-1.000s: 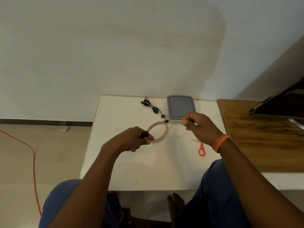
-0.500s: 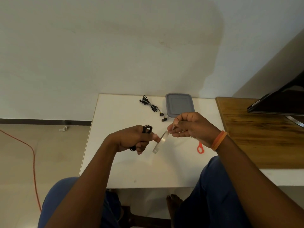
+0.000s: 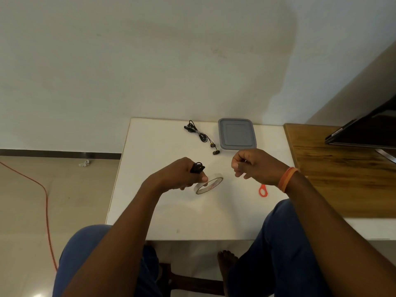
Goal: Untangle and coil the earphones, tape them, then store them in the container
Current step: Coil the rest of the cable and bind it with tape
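Note:
My left hand (image 3: 177, 175) grips a small black coil of earphones (image 3: 197, 167) in its curled fingers. Its thumb also pins the clear tape roll (image 3: 209, 183), which tilts just above the white table (image 3: 150, 213). My right hand (image 3: 254, 166) hovers a short way right of the roll, thumb and forefinger pinched together as if on the tape's end. The clear strip itself is too faint to make out. A grey lidded container (image 3: 236, 133) sits shut at the table's far edge.
Another black earphone bundle (image 3: 200, 136) lies left of the container. Orange-handled scissors (image 3: 263, 190) lie under my right wrist. A wooden table (image 3: 342, 179) with a dark screen (image 3: 368, 131) adjoins on the right. An orange cable (image 3: 46, 202) runs over the floor.
The tape roll has tipped from edge-on to nearly flat. My right hand has drawn away from it to the right, widening the gap between the hands.

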A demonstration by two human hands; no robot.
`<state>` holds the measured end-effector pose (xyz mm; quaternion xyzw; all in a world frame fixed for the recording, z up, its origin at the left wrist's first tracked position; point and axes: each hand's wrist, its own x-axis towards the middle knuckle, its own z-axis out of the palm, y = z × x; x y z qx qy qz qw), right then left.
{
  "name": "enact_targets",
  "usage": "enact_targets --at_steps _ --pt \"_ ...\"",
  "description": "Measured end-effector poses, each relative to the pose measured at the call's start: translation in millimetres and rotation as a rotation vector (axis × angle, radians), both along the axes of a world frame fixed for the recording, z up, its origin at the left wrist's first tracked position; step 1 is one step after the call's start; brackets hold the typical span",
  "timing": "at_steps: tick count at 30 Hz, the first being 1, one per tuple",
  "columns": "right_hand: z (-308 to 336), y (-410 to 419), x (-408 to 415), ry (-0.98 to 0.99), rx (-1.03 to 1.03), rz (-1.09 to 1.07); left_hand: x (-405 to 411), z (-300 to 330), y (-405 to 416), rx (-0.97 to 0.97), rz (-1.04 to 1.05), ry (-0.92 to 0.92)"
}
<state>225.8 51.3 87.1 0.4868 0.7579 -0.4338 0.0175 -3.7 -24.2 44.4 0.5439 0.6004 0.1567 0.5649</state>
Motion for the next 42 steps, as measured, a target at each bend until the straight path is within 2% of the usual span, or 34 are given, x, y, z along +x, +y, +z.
enact_targets --at_steps 3,8,12,19,23,31,36,38,42 --pt "-2 2 -3 -0.031 -0.006 -0.018 1 -7 0 -0.008 0.002 0.054" --pt "1 11 7 -0.039 0.003 -0.164 -6 -11 1 0.056 0.034 0.213" --pt "1 12 10 -0.022 -0.033 -0.179 -9 -17 0 0.116 0.036 0.276" --pt "4 16 20 0.008 -0.085 -0.212 -18 -29 -4 0.051 -0.04 0.463" --pt "5 14 15 0.075 -0.153 -0.218 -17 -20 -3 0.005 -0.03 0.371" --pt "18 5 8 0.251 -0.326 -0.254 -18 -23 1 -0.014 -0.033 0.317" --pt "21 -4 -2 0.275 -0.354 -0.27 -15 -29 1 0.02 0.032 0.271" --pt "23 -5 -4 0.267 -0.337 -0.261 -7 -20 2 0.11 0.109 0.179" --pt "28 -3 -8 0.216 -0.255 -0.233 19 12 4 0.213 0.151 -0.149"
